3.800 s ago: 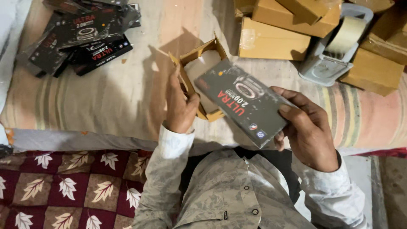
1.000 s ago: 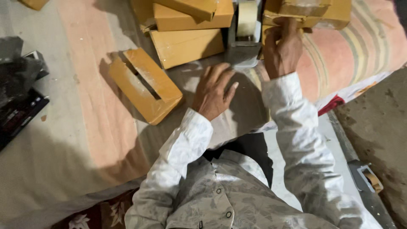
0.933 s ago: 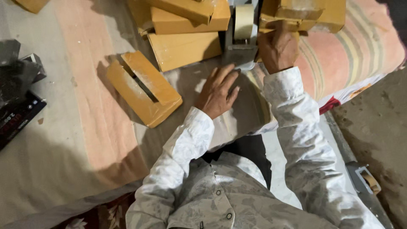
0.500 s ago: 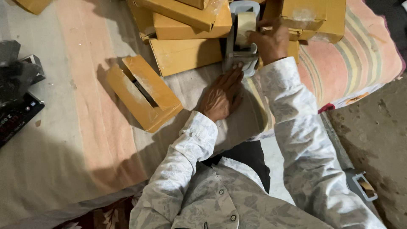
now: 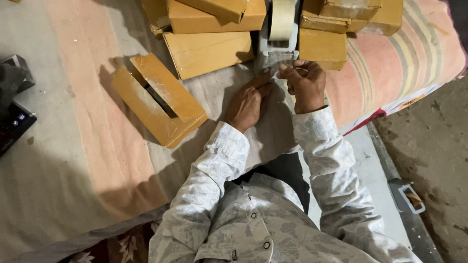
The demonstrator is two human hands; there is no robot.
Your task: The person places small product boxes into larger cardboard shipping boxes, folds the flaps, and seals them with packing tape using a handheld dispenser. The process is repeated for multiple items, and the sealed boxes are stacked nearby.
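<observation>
The tape (image 5: pixel 287 73) pinched in the right hand (image 5: pixel 306 85) is clear and thin, so its edges are hard to make out, and how far it runs back to the dispenser (image 5: pixel 273 46) cannot be told. The dispenser is grey, standing between the boxes at the far edge of the bed (image 5: pixel 73 146), its top cut off by the picture; it carries a pale roll (image 5: pixel 282 17). The right hand's fingers are closed on the tape end just in front of the dispenser. The left hand (image 5: pixel 248 102) lies flat and open on the cloth beside it, fingertips touching the dispenser's base. To the left a tan box (image 5: pixel 158 100) lies tilted, its top flaps parted by a dark slit. Behind it, more tan boxes (image 5: pixel 209 48) are stacked, partly cut off. At the left edge, dark packs (image 5: pixel 12 112) are only partly visible.
</observation>
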